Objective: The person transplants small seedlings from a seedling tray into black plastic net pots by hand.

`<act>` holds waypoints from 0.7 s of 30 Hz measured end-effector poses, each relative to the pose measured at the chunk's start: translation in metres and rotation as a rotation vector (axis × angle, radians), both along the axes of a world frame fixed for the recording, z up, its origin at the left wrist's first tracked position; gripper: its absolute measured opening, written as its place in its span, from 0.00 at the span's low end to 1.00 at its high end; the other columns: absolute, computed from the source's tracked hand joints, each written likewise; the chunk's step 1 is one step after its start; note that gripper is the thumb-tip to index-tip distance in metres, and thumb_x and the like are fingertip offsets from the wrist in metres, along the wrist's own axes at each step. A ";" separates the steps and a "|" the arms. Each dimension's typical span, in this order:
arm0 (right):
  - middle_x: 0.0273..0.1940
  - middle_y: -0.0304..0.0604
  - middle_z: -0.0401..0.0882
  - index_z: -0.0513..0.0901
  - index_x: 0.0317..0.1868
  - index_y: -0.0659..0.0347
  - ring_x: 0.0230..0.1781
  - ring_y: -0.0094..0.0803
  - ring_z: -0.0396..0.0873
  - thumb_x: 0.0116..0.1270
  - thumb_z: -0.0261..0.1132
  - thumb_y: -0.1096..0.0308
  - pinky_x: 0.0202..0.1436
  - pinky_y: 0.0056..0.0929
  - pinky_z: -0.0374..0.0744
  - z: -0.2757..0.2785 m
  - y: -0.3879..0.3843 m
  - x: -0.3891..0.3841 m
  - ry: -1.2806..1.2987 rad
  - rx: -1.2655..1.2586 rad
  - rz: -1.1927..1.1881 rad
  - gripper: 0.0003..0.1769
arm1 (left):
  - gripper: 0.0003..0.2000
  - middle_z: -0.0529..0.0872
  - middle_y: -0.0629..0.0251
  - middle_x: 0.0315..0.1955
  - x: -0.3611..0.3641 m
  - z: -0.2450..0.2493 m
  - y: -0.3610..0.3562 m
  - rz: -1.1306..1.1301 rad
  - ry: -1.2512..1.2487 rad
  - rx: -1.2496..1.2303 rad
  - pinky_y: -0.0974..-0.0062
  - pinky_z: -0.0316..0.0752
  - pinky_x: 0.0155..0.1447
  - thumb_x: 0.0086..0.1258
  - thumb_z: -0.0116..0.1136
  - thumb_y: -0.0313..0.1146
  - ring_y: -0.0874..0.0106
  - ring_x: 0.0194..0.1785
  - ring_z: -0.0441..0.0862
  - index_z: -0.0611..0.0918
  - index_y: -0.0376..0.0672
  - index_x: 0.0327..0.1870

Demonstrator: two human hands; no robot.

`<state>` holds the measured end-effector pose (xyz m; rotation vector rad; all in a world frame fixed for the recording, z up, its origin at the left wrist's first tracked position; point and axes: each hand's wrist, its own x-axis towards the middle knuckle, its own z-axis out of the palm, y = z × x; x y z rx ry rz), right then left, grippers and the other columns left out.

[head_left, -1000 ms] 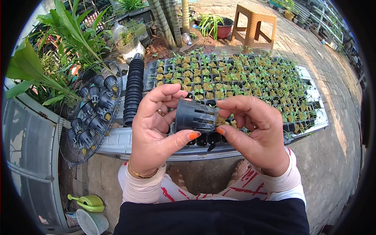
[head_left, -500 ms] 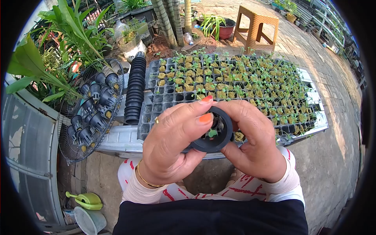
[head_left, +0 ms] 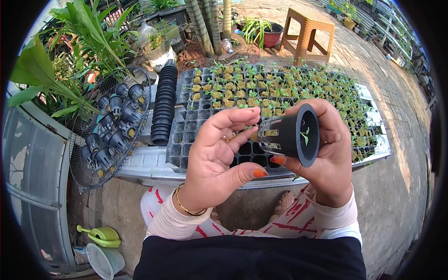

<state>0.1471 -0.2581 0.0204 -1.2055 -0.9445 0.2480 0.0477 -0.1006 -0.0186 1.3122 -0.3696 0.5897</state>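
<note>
My right hand [head_left: 329,151] holds a black net pot [head_left: 298,135], tipped on its side with its rim toward the camera. A small green seedling [head_left: 305,135] shows inside the rim. My left hand [head_left: 219,156] is left of the pot, its fingers apart, the fingertips near the slotted base; whether they touch it I cannot tell. Behind both hands lies a black seedling tray [head_left: 189,126] with many sprouts in foam-like plugs. A long stack of black net pots [head_left: 164,100] lies left of the tray.
At the left, a wire basket [head_left: 80,176] holds several net pots with plugs. The tray rests on a metal table [head_left: 140,163]. A brown stool [head_left: 310,25] stands beyond it. A green watering can [head_left: 105,236] and a bucket [head_left: 105,261] are on the floor at lower left.
The pot has moved right and turned onto its side in my right hand. My left hand has come off its rim and opened, palm toward the pot.
</note>
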 end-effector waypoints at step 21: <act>0.38 0.45 0.81 0.76 0.45 0.68 0.35 0.28 0.82 0.50 0.77 0.73 0.39 0.22 0.79 0.001 -0.001 -0.011 -0.568 -0.008 -0.198 0.23 | 0.17 0.79 0.59 0.49 0.008 -0.011 -0.003 -0.282 0.061 -0.363 0.73 0.76 0.58 0.64 0.66 0.31 0.71 0.53 0.78 0.74 0.39 0.51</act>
